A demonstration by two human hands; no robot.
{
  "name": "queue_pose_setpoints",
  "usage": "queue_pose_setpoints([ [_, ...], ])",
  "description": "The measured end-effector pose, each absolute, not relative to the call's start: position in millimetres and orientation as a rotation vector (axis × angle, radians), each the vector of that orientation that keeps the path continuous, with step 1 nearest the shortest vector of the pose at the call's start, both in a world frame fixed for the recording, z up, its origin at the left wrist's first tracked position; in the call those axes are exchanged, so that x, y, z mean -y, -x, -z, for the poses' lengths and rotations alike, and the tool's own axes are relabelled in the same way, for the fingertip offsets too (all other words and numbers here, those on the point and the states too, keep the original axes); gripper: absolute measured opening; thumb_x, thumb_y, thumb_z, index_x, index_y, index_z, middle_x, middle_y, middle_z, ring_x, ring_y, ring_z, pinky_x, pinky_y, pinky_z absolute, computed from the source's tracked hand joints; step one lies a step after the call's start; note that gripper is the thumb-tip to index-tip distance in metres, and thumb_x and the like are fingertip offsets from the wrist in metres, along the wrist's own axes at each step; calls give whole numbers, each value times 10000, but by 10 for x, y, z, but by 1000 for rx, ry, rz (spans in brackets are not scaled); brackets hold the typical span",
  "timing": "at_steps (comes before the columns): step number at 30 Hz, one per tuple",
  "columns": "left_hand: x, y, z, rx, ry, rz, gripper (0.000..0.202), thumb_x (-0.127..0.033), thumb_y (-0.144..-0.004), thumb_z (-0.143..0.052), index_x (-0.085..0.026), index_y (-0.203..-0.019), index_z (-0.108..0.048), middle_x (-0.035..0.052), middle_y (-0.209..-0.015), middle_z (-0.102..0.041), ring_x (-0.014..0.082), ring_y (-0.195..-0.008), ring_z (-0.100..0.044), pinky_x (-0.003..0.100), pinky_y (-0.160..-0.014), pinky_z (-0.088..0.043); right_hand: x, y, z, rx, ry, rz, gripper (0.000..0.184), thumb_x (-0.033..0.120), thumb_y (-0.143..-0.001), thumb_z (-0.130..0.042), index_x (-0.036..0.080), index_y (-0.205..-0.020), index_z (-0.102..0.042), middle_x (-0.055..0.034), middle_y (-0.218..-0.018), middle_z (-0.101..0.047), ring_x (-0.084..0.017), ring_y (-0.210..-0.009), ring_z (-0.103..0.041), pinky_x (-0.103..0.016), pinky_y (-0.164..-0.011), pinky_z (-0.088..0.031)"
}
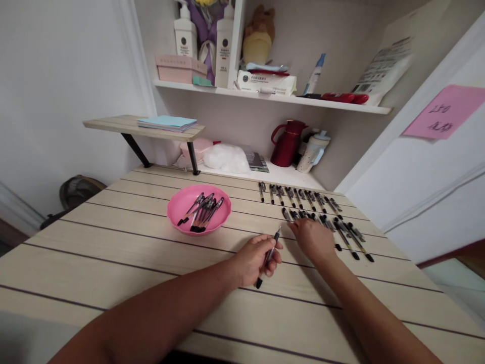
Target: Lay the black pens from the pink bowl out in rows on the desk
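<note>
My left hand (261,260) is closed around a black pen (270,257). The pen has no cap on its bare point, which slants up and away, while its dark end sticks out below my fingers. Just to the right, my right hand (312,237) reaches down at the nearer row of pens (346,237). Its fingers are bent together at the row's left part; what they pinch, if anything, is hidden. A farther row of black pens (291,196) lies behind it. On the left, a pink bowl (178,199) with a wavy rim holds several black pens (206,210).
A small raised shelf (113,124) on black legs bears blue paper (166,123) at the back left. Behind the slatted table (151,253) stand a red jug (290,144) and a pale bottle (313,151). A white shelf (227,92) with bottles and boxes hangs above.
</note>
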State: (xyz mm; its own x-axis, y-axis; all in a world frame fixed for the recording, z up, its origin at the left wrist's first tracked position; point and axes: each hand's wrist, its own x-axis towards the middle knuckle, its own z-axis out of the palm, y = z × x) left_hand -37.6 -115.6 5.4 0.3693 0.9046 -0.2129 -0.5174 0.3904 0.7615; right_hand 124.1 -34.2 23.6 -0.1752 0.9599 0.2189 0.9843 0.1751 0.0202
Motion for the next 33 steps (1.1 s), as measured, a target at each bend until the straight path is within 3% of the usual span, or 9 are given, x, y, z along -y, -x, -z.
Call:
queue_pose_setpoints([
  [3,1106,385,-41,-588,-524,-1185,178,-310,-736,-587,-153,-797,-531,23,-684,-577,99,-575,-547,230,-557,-421,674,-1178,-232,2215,1716,-344,391,409,-836,-396,177,-578,-577,-63,-572,-608,-155,-540,-547,-251,-519,-345],
  [6,1055,399,-43,-496,-375,-1344,134,-265,-743,-595,-150,-762,-528,52,-781,-600,140,-766,-592,306,-781,-444,994,-1072,-135,2019,1441,-1022,444,498,-816,-391,180,-541,-531,3,-445,-501,-107,-422,-424,-233,-449,-307],
  [9,1034,408,-47,-473,-309,-1398,116,-253,-756,-589,-155,-762,-528,54,-814,-606,146,-825,-593,334,-859,-420,1163,-965,-17,1823,1337,-1175,313,471,-725,-555,178,-616,-557,31,-469,-480,-85,-423,-359,-221,-421,-260],
  [12,1042,410,-54,-467,-303,-1422,110,-242,-754,-596,-158,-776,-529,48,-820,-607,147,-846,-594,345,-884,-410,1199,-886,41,1745,1289,-1205,253,421,-705,-592,174,-654,-570,37,-482,-471,-79,-430,-338,-217,-417,-246],
  [18,1041,415,-41,-515,-347,-1376,181,-290,-773,-578,-160,-896,-548,83,-921,-606,167,-920,-582,335,-898,-400,1123,-854,-12,1852,1304,-996,193,338,-709,-561,183,-595,-549,27,-501,-500,-95,-460,-385,-222,-449,-285],
  [24,1037,445,-12,-595,-400,-1285,322,-387,-775,-557,-160,-1003,-555,136,-1103,-560,208,-1063,-518,351,-940,-358,731,-1086,-126,2054,1616,-399,217,293,-740,-469,181,-630,-619,-48,-599,-636,-159,-564,-544,-247,-529,-333],
  [28,1055,464,-16,-617,-484,-1231,329,-361,-737,-601,-159,-996,-580,133,-1107,-570,235,-1088,-495,392,-944,-331,530,-1194,-93,2130,1804,-56,244,268,-764,-444,176,-651,-639,-92,-654,-666,-182,-646,-592,-249,-569,-336],
  [33,1060,474,-16,-601,-540,-1212,314,-333,-696,-646,-162,-956,-612,124,-1080,-597,245,-1083,-491,409,-929,-328,450,-1192,-8,2179,1888,101,260,281,-787,-439,160,-687,-647,-111,-660,-665,-193,-654,-601,-254,-568,-325],
])
